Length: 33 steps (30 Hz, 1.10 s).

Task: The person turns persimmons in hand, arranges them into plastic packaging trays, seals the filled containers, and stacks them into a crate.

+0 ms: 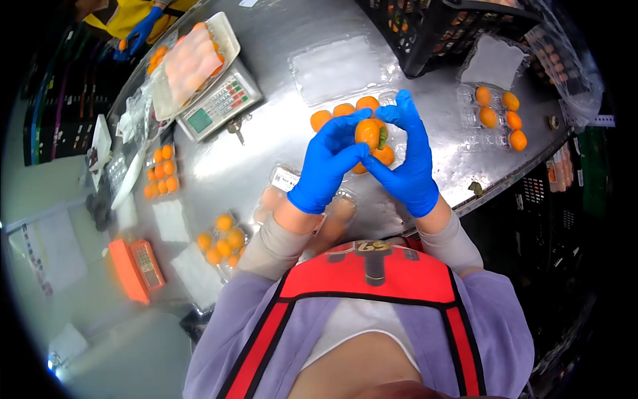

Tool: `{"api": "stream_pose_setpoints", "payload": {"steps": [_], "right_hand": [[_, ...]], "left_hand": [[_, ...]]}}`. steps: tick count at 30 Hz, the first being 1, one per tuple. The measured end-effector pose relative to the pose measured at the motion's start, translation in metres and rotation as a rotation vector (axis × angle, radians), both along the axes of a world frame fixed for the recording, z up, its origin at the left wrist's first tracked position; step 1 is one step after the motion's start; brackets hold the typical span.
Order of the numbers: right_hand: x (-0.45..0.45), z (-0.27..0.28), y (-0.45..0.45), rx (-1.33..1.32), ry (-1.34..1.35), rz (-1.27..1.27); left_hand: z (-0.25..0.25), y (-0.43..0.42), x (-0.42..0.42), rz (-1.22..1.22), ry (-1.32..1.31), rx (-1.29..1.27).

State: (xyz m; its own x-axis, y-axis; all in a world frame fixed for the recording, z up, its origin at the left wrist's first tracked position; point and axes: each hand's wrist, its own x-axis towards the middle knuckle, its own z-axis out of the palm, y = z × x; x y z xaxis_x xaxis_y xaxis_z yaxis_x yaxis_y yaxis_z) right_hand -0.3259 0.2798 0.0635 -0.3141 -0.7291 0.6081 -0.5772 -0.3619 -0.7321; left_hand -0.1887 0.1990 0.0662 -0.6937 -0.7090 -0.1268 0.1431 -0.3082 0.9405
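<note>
A ripe orange persimmon [365, 134] with a green leafy calyx is held up between my two blue-gloved hands, its calyx turned to the right. My left hand [325, 163] grips its left side with thumb and fingers. Around the calyx side curl the thumb and forefinger of my right hand [409, 163], while another finger points upward. Just beneath lies a clear plastic tray with several persimmons [321, 120], partly covered by my hands. The tray's open lid [339, 70], lined with a white sheet, rests flat beyond it.
A scale [222, 100] bearing a loaded tray stands at the left back. A black crate [452, 33] occupies the right back. Other fruit trays [488, 118] lie right and left. Near an orange device [136, 269] is the left edge. A co-worker's gloved hand [143, 30] shows top left.
</note>
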Motion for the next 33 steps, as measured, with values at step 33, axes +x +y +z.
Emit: {"api": "stream_pose_setpoints", "payload": {"steps": [33], "right_hand": [[-0.023,-0.1,0.101,0.632,-0.221,0.043]], "left_hand": [[-0.074,0.027,0.336,0.84,-1.401,-0.607]]}}
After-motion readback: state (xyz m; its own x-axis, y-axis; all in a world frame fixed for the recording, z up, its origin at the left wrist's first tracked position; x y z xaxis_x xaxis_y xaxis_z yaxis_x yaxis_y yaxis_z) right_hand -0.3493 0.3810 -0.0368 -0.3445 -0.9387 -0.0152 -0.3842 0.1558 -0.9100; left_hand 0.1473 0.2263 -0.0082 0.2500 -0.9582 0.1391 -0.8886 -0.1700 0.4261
